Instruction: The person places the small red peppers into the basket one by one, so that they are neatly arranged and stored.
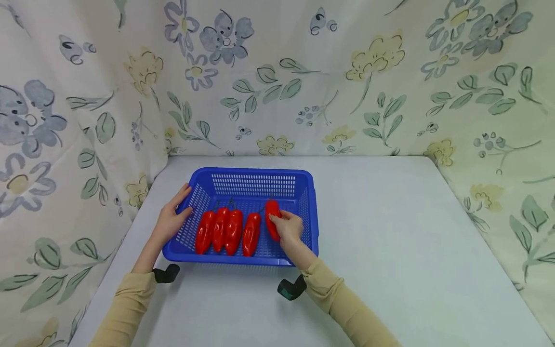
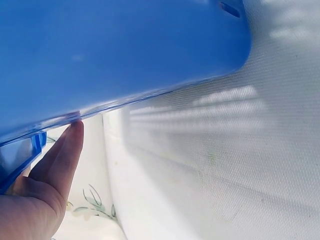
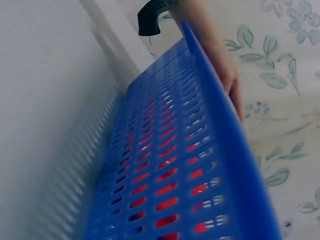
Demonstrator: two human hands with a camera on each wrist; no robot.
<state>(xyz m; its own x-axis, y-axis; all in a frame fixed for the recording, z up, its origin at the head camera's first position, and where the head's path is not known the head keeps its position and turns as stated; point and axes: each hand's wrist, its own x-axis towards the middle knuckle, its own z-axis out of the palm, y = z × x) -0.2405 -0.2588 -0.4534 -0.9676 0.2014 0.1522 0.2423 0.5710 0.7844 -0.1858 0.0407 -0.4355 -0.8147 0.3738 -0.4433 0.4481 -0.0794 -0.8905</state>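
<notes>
A blue slotted plastic basket (image 1: pixel 260 260) stands on the white table, with several glossy red peppers (image 1: pixel 234 231) lying side by side in it, their thin dark stems pointing away from me. At the basket's left side, my left hand (image 1: pixel 171 219) rests on the rim with fingers extended and thumb over the edge. My right hand (image 1: pixel 289 227) pinches another red pepper (image 1: pixel 272 217) between thumb and fingers, inside the basket's right part. In the right wrist view, the basket wall hides that pepper and most of the hand; red shows through the slots.
The white table (image 1: pixel 390 241) extends to the right of the basket and in front of it. A floral curtain (image 1: pixel 277 86) hangs behind the table and along both sides. Dark wrist mounts (image 1: pixel 291 288) sit by both cuffs.
</notes>
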